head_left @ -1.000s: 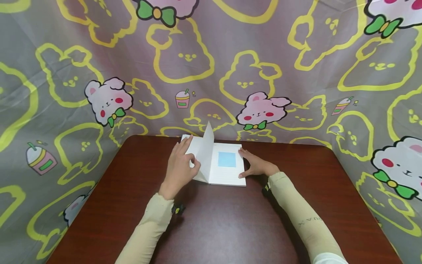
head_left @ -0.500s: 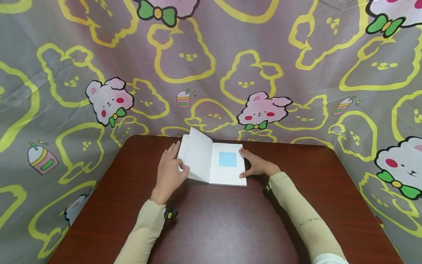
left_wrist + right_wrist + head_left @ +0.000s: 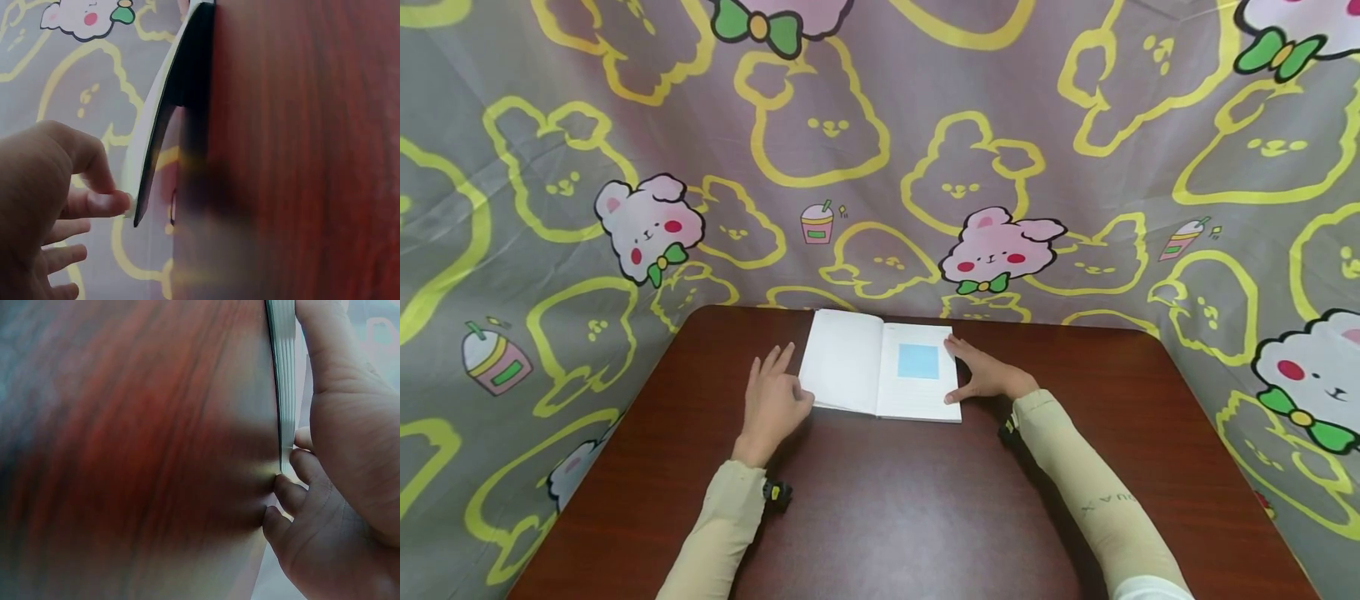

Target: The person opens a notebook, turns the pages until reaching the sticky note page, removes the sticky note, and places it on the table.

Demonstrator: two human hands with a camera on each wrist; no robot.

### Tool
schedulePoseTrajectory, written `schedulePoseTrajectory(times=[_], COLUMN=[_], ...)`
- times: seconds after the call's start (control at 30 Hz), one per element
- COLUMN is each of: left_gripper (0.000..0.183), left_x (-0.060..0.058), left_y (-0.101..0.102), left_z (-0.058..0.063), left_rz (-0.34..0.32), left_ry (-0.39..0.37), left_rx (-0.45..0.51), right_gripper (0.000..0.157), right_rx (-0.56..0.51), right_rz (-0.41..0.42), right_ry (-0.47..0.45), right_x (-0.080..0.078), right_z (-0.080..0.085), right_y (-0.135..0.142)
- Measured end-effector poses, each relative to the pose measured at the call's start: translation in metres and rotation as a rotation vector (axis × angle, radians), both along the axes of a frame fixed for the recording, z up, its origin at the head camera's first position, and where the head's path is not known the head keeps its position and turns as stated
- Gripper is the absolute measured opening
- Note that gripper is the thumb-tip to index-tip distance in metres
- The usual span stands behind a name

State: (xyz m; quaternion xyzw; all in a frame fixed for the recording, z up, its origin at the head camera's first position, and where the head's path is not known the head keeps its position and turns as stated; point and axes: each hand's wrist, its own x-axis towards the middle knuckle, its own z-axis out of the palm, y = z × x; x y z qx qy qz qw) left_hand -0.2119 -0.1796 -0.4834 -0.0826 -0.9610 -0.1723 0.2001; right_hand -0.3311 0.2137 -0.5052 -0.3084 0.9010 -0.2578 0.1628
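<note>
An open notebook [image 3: 842,362] lies near the table's far edge. Its left page is blank; its right page is lined, with a light blue square [image 3: 917,361] on it that looks like a sticky note. At the near left corner, my left hand [image 3: 771,408] pinches the page edge between thumb and index finger, the other fingers spread. In the left wrist view the notebook's left side [image 3: 153,119] is tilted up off the table. My right hand [image 3: 988,371] rests on the right edge, thumb and index finger spread apart on the page; other fingertips [image 3: 272,519] touch down beside the edge.
The dark reddish-brown wooden table [image 3: 917,517] extends around the notebook. Right behind it hangs a grey curtain [image 3: 880,150] with yellow outlines and pink rabbit faces, which also runs along both sides. A black wrist device [image 3: 777,494] sits on the left forearm.
The page that stood upright has come over to the left and now lies on the left side. My left hand has moved left and nearer with it; my right hand has stayed in place.
</note>
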Motion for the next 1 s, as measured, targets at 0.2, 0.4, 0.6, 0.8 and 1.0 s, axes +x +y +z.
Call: schedulePoseTrajectory(times=[0.2, 0.4, 0.6, 0.8, 1.0], left_gripper=[0.034, 0.034, 0.033, 0.021, 0.046], left_x=[-0.003, -0.008, -0.015, -0.025, -0.037], left_y=[-0.003, -0.005, -0.005, -0.002, 0.01], left_z=[-0.01, -0.019, -0.019, -0.013, -0.009], left_rz=[0.024, 0.044, 0.06, 0.047, -0.075], left_ry=[-0.089, -0.176, -0.248, -0.218, -0.193], left_rx=[-0.009, -0.005, -0.085, -0.118, -0.185], right_gripper=[0.122, 0.122, 0.123, 0.124, 0.124], right_rx=[-0.006, -0.002, 0.017, 0.014, 0.023], right_rz=[-0.001, 0.0, 0.002, 0.0, 0.002], right_ry=[-0.004, -0.001, 0.004, 0.009, 0.009], right_x=[0.001, 0.0, -0.001, -0.001, -0.001], right_z=[-0.001, -0.001, -0.003, -0.004, -0.004], right_y=[0.0, 0.0, 0.001, 0.001, 0.002])
